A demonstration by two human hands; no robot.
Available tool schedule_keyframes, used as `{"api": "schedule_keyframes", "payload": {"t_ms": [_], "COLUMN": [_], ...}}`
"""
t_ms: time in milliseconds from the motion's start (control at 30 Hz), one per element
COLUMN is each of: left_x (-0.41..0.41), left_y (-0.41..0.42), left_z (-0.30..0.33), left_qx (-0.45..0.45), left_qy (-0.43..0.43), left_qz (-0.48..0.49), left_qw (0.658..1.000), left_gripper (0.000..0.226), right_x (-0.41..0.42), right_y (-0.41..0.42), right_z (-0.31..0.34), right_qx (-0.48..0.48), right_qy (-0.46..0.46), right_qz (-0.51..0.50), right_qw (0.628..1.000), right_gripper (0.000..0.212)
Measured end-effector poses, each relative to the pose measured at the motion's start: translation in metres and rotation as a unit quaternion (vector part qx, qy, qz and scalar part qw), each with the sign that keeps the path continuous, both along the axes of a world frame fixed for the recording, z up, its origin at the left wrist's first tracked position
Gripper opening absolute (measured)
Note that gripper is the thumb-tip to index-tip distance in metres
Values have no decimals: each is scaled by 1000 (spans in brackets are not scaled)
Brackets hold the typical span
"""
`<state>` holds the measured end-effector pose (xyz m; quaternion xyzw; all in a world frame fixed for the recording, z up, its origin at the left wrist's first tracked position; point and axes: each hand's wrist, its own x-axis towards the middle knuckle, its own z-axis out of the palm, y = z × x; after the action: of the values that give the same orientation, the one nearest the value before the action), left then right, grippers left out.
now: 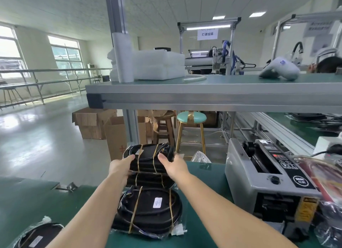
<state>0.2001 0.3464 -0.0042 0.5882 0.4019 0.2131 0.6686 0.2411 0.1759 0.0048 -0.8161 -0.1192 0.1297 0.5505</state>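
Note:
A black round bundle (pixel 146 158), bound with tan tape strips, lies on top of a second like bundle (pixel 148 181) at the far edge of the green table (pixel 27 201). My left hand (pixel 121 167) grips the top bundle's left side, thumb on top. My right hand (pixel 173 165) holds its right side, fingers curled round the edge. A larger taped black bundle (pixel 149 210) with a white label lies nearer me, between my forearms. Another black bundle (pixel 37 236) shows at the bottom left.
A grey tape dispenser machine (pixel 264 183) stands to the right. Red-printed plastic bags (pixel 322 177) lie beside it. An overhead shelf (pixel 203 92) carries white foam blocks (pixel 155 64). Cardboard boxes (pixel 96 123) and two stools (pixel 191 129) stand beyond the table.

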Motion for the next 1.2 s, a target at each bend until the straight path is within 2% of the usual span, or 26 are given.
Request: {"api": "schedule_keyframes", "payload": {"t_ms": [133,200,300,433,500,633,667,733,800,867,933,967,1033,1067,1133,1200], "left_x": [4,4,2,-6,-11,-19,-21,-32,-54,-84,-111,-121,-139,-143,-145,-140], "left_y": [8,6,1,1,2,-3,-7,-27,-71,-133,-196,-226,-284,-310,-353,-385], "left_z": [-5,-8,-11,-4,0,10,13,20,30,37,31,24,9,1,-10,-14], "left_qx": [11,12,6,-16,-3,7,39,163,295,334,315,290,226,184,121,98], "left_qy": [24,31,32,20,31,34,38,23,-73,-180,-224,-220,-187,-166,-118,-79], "left_qz": [-6,-9,-21,-40,-49,-27,0,58,73,-2,-140,-217,-355,-408,-465,-468], "left_qw": [1000,999,999,999,998,999,999,985,950,925,912,906,888,879,869,875], "left_gripper": [43,44,43,57,68,69,73,76,55,29,25,26,24,21,19,34], "right_x": [7,6,0,-6,-10,-36,-48,-89,-140,-181,-215,-228,-249,-259,-269,-266], "right_y": [7,9,13,14,11,0,-7,-32,-73,-127,-189,-220,-282,-309,-357,-399], "right_z": [-8,-10,-10,-9,-7,12,19,30,36,33,19,13,14,19,26,39], "right_qx": [-52,-54,-117,-92,-89,-102,-87,5,89,47,2,-61,-203,-217,-223,-235], "right_qy": [11,24,-8,23,37,23,4,-34,-91,-170,-211,-260,-383,-411,-417,-401], "right_qz": [3,-23,-79,-61,-53,-52,-59,-44,-5,19,28,9,-98,-160,-244,-305], "right_qw": [999,998,990,994,994,993,994,998,992,984,977,964,896,871,847,831], "right_gripper": [73,71,74,83,82,74,68,60,58,56,51,43,31,29,26,19]}}
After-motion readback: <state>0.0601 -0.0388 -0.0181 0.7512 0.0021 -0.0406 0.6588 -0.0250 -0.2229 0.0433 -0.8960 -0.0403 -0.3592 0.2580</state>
